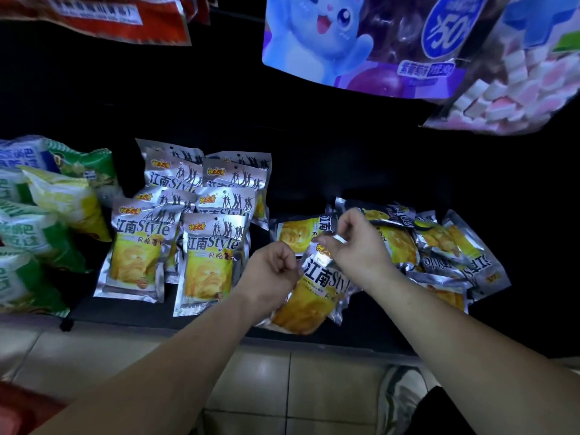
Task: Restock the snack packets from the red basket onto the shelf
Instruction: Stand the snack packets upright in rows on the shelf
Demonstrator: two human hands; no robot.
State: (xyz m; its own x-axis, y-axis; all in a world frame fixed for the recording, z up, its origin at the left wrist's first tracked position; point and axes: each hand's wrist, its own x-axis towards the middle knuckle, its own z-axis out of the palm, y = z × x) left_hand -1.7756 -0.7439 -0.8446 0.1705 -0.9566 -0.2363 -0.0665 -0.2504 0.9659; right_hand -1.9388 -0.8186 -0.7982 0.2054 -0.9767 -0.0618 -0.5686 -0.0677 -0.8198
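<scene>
Holding one silver potato-chip packet (317, 290) by its top edge, both hands work at the front lip of the dark shelf (345, 171). The left hand (273, 268) is closed into a loose fist, pinching the packet's upper left corner; the right hand (354, 243) is closed on the upper right corner, thumb and forefinger gripping the foil seal. The packet hangs tilted, its yellow lower half reaching over the shelf's front edge.

Taking that held packet as the landmark: to its left stands a tidy block of upright chip packets (201, 221), the same silver and yellow kind, set in overlapping rows. Farther left of those sit green and white snack bags (34, 221). Just behind and to the right of the held packet lies a loose heap of chip packets (439, 243), flat and pointing every way. Above it hang a blue cartoon candy bag (354, 42) and a marshmallow bag (514, 98).

The red basket (22, 409) shows only as a corner at the lower left, well away from the packet; its contents are out of view. By my reading, the job is partly done: one block is faced up neatly, while the heap on the right is yet to be stood up, and whatever remains in the basket cannot be told.
</scene>
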